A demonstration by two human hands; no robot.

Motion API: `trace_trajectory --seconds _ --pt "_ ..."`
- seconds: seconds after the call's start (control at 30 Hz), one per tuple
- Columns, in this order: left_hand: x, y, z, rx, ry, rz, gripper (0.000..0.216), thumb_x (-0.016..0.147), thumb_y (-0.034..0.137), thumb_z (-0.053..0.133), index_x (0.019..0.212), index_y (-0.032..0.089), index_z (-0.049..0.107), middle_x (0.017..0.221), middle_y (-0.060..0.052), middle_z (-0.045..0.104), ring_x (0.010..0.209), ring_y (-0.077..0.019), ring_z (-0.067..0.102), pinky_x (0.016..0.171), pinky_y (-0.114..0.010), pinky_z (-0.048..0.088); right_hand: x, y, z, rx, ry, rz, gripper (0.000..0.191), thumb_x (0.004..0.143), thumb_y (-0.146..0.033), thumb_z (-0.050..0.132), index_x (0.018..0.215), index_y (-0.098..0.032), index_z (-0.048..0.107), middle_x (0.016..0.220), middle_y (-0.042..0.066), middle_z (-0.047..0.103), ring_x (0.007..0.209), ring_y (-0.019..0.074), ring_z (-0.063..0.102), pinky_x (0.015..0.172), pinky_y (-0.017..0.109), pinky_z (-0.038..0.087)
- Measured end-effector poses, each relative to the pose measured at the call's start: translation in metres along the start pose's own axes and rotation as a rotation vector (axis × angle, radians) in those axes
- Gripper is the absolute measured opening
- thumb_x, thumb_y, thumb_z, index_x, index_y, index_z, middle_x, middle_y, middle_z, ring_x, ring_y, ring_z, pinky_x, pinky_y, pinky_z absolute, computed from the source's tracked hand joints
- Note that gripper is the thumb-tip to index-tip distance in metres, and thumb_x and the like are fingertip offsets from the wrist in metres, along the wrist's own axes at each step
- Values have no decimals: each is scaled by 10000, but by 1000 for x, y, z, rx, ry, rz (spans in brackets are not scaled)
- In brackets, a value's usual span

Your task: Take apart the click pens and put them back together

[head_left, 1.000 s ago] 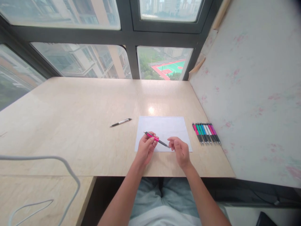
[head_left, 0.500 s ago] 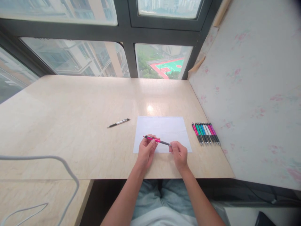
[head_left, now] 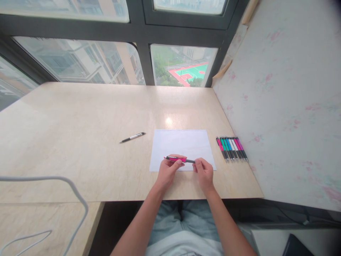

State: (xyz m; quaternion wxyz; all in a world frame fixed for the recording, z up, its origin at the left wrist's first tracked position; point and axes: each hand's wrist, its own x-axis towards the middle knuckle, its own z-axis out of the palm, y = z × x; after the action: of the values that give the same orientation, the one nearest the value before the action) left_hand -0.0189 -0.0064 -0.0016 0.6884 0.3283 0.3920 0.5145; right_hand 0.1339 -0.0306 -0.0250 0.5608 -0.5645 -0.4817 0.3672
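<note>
A pink pen with a dark grip lies across both hands, above the lower part of a white sheet of paper. My left hand is closed around its pink barrel, thumb on top. The fingers of my right hand pinch the tip end, which they hide. To the left of the paper a white and black pen rests on the table. On the right, several pens in pink, green, blue, white and purple lie side by side in a row.
The pale table runs up to a dark window frame. A wallpapered wall bounds it at the right. A grey cable curves over the lower left, where a second table surface begins.
The pink pen has turned a little closer to level, and my left hand has shifted slightly toward my right hand along it. The whole view has tilted slightly.
</note>
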Motion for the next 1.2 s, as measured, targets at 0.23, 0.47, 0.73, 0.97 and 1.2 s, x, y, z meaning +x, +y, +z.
trace_trajectory --seconds 0.23,0.47,0.73,0.97,1.2 --pt "4 -3 -1 -30 57 -40 224 726 326 825 868 166 757 912 -80 770 847 -177 692 833 -319 543 -1 -5 -3 -97 -29 -35 395 953 -420 541 634 -194 600 539 -20 544 522 133 497 552 269 386" --pt "4 -4 -3 -61 50 -49 239 699 323 842 846 161 744 893 -84 773 849 -191 706 857 -349 549 -4 -12 -5 -171 -28 -139 390 960 -367 523 610 -205 583 590 4 589 585 154 563 597 277 422" --pt "4 -3 -6 -188 20 -120 252 684 294 863 837 154 720 843 -60 762 805 -150 702 762 -261 553 -6 -32 -10 -379 -56 -400 307 963 -267 528 669 -212 599 565 -8 546 533 130 484 554 271 377" --pt "5 1 -6 -256 101 -162 303 714 350 846 854 128 696 808 -58 736 717 -114 681 691 -216 534 1 -40 -8 -515 -171 -498 204 954 -298 543 828 -218 683 647 27 619 591 152 530 590 289 436" --pt "1 2 -2 -238 62 -99 228 719 286 841 874 176 715 943 -63 761 899 -153 694 834 -280 533 4 -27 -12 -158 -119 -77 264 945 -425 546 881 -199 666 734 35 663 629 159 587 602 291 490"
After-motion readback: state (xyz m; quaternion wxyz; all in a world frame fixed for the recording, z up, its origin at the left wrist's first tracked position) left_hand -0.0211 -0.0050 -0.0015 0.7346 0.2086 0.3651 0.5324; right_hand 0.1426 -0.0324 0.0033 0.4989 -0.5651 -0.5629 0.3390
